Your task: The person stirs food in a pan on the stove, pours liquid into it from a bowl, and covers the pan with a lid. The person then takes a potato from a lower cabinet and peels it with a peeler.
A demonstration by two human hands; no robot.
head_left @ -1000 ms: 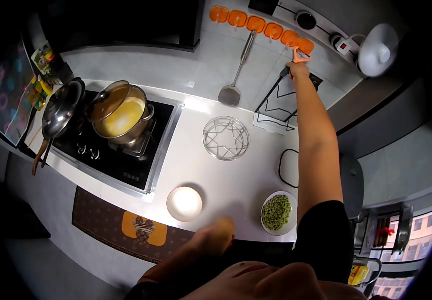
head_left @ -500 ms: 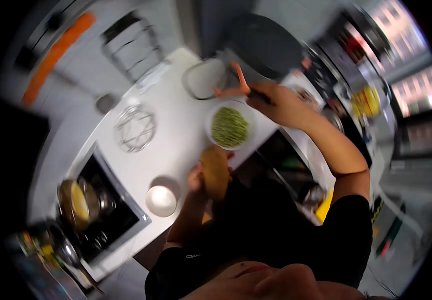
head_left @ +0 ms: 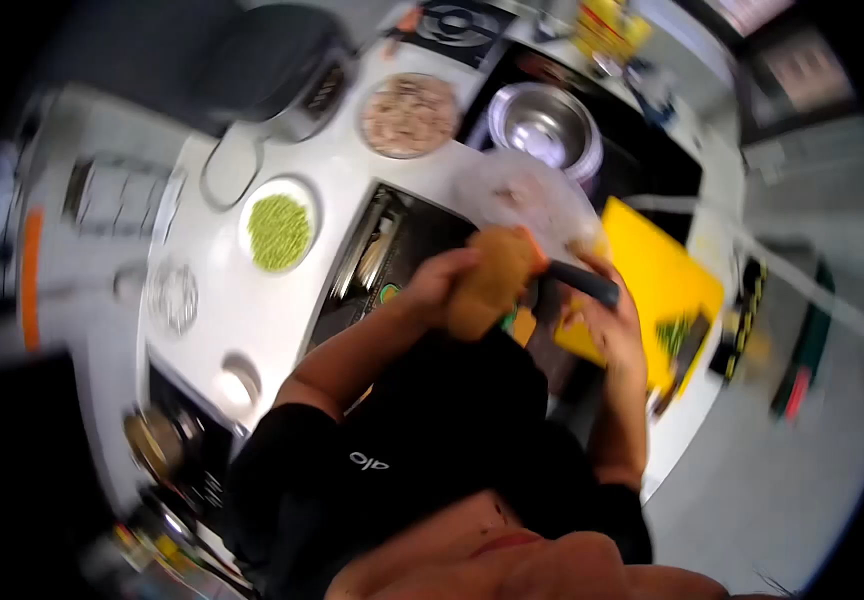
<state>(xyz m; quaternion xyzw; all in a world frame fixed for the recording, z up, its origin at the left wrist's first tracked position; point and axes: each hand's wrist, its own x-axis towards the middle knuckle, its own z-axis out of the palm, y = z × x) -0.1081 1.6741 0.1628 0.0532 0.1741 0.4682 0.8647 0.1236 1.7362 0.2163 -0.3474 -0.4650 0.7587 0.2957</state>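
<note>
A large brown potato-like vegetable (head_left: 489, 283) is held in my left hand (head_left: 439, 280), in front of my chest. My right hand (head_left: 607, 320) is closed around the dark handle of a peeler (head_left: 582, 281). The peeler's orange head touches or nearly touches the vegetable's right side. Under both hands lies a dark open area (head_left: 377, 245) with long utensils at its left. Just beyond the peeler is a translucent plastic bag (head_left: 527, 200). Motion blurs the fingers a little.
A yellow cutting board (head_left: 657, 290) with chopped greens and a knife lies right. Beyond are a metal bowl (head_left: 546, 130) and a plate of pale pieces (head_left: 409, 115). A bowl of green beans (head_left: 280, 225), a wire rack (head_left: 174, 297) and a small white bowl (head_left: 239, 386) stand left.
The view has swung right, away from the stove. My right hand has brought the peeler down from the wall rack to the vegetable, which my left hand has raised and carried rightward.
</note>
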